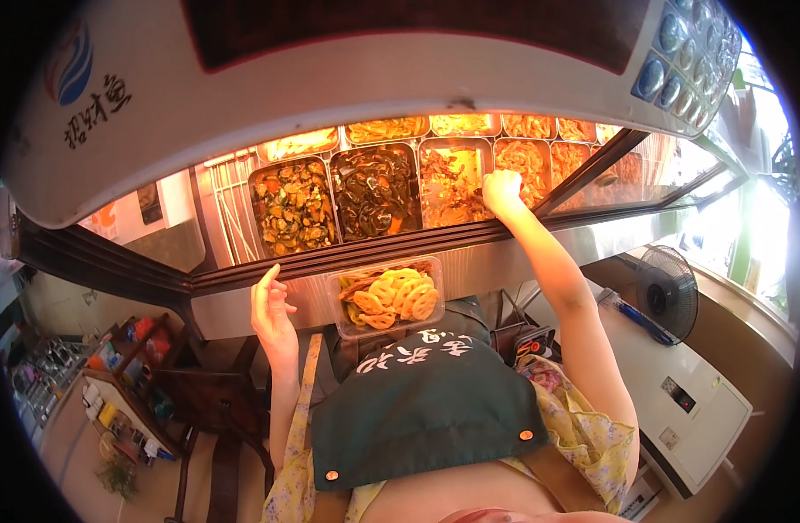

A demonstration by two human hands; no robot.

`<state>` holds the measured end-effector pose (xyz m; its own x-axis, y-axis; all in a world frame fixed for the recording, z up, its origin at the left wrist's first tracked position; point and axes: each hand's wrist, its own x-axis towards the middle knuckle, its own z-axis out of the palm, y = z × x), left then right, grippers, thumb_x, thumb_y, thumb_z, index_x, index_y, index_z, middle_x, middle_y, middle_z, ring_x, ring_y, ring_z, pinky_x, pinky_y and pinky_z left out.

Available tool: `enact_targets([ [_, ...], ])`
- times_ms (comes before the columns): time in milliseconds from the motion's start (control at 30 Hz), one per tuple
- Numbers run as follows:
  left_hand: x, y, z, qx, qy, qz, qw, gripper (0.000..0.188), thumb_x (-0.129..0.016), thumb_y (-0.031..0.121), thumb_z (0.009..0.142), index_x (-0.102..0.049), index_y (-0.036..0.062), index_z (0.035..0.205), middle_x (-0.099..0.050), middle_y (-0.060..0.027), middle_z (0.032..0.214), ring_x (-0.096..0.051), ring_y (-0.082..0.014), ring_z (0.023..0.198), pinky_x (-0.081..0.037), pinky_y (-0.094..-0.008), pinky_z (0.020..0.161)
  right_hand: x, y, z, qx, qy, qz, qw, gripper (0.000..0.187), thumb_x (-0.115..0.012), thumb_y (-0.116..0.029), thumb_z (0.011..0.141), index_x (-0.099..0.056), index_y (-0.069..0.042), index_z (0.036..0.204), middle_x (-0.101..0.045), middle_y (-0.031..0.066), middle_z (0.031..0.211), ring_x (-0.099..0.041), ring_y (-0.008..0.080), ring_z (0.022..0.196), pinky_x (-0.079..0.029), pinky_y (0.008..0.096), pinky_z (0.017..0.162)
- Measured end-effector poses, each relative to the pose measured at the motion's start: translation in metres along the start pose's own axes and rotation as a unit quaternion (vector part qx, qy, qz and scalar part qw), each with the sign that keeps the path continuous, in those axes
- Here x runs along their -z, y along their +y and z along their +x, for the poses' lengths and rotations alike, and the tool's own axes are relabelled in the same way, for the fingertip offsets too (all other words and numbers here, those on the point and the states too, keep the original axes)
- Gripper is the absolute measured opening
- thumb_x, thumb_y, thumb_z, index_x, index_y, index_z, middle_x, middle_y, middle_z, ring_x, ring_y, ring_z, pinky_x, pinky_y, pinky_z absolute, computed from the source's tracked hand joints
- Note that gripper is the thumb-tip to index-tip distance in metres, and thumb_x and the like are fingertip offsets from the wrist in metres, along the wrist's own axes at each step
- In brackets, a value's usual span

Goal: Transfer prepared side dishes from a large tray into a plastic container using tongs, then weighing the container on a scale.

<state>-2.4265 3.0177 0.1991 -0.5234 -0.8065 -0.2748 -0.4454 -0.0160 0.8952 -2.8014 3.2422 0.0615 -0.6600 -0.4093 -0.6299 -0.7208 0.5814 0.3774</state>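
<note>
My right hand [503, 192] reaches over the sill into a lit display case, its fingers curled closed. Whatever it may grip is hidden by the hand. Just left of it lies a metal tray of reddish shredded food [452, 187], with bare metal showing in places. My left hand [274, 315] is raised in front of the case, fingers apart and holding nothing. Between my arms, a clear plastic container [352, 329] stands in front of the case's steel front, to the right of my left hand and apart from it. Sliced lotus root [398, 295] and some browner strips fill it.
More trays hold dark leafy food [374, 192] and a mixed dish [294, 205]. The dark sill [356, 251] and the case's overhanging hood [400, 74] frame the opening. A black fan [666, 294] and a white cabinet [692, 405] stand right; a wooden chair [217, 397] stands left.
</note>
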Motion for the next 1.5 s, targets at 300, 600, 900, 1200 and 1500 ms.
enact_targets([
  [300, -0.004, -0.001, 0.008, 0.006, 0.011, -0.059, 0.998, 0.039, -0.043, 0.031, 0.101, -0.056, 0.0016, 0.123, -0.052, -0.0022, 0.090, -0.051, -0.0089, 0.080, -0.047, -0.0221, 0.061, 0.023, 0.000, -0.016, 0.027, 0.172, 0.050, 0.983, 0.017, -0.056, -0.016, 0.080, -0.071, -0.009, 0.075, -0.068, 0.0119, 0.072, -0.069, 0.0266, 0.070, -0.054, 0.0393, 0.063],
  [600, -0.007, 0.006, 0.015, -0.009, 0.023, -0.073, 0.997, 0.037, -0.047, 0.029, 0.099, -0.057, 0.0006, 0.121, -0.052, -0.0021, 0.088, -0.051, -0.0081, 0.077, -0.046, -0.0217, 0.061, 0.013, -0.002, -0.011, 0.040, 0.189, 0.060, 0.979, 0.019, -0.054, -0.018, 0.083, -0.069, -0.010, 0.078, -0.067, 0.0099, 0.080, -0.068, 0.0263, 0.075, -0.053, 0.0399, 0.066],
  [900, -0.012, 0.011, 0.016, -0.003, 0.019, -0.086, 0.996, 0.034, -0.050, 0.026, 0.099, -0.057, 0.0004, 0.120, -0.052, -0.0010, 0.086, -0.051, -0.0075, 0.076, -0.045, -0.0216, 0.061, 0.014, -0.012, -0.009, 0.045, 0.204, 0.085, 0.974, 0.020, -0.053, -0.017, 0.083, -0.070, -0.008, 0.078, -0.066, 0.0112, 0.080, -0.068, 0.0279, 0.075, -0.053, 0.0393, 0.065],
  [1200, -0.023, 0.021, 0.035, -0.012, 0.013, -0.122, 0.992, 0.028, -0.058, 0.018, 0.094, -0.059, 0.0014, 0.117, -0.052, -0.0007, 0.089, -0.051, -0.0079, 0.077, -0.045, -0.0211, 0.062, 0.031, -0.008, -0.026, 0.022, 0.188, 0.090, 0.978, 0.020, -0.053, -0.018, 0.083, -0.070, -0.008, 0.080, -0.066, 0.0098, 0.082, -0.068, 0.0274, 0.077, -0.053, 0.0391, 0.066],
  [1500, -0.101, 0.054, 0.108, -0.331, -0.100, 0.140, 0.928, 0.013, -0.072, 0.013, 0.072, -0.065, 0.0107, 0.082, -0.055, -0.0043, 0.087, -0.052, -0.0233, 0.089, -0.043, -0.0363, 0.079, 0.093, 0.012, -0.106, 0.067, 0.292, 0.085, 0.950, 0.024, -0.063, -0.015, 0.077, -0.066, -0.011, 0.100, -0.062, 0.0067, 0.088, -0.064, 0.0246, 0.080, -0.051, 0.0377, 0.068],
])
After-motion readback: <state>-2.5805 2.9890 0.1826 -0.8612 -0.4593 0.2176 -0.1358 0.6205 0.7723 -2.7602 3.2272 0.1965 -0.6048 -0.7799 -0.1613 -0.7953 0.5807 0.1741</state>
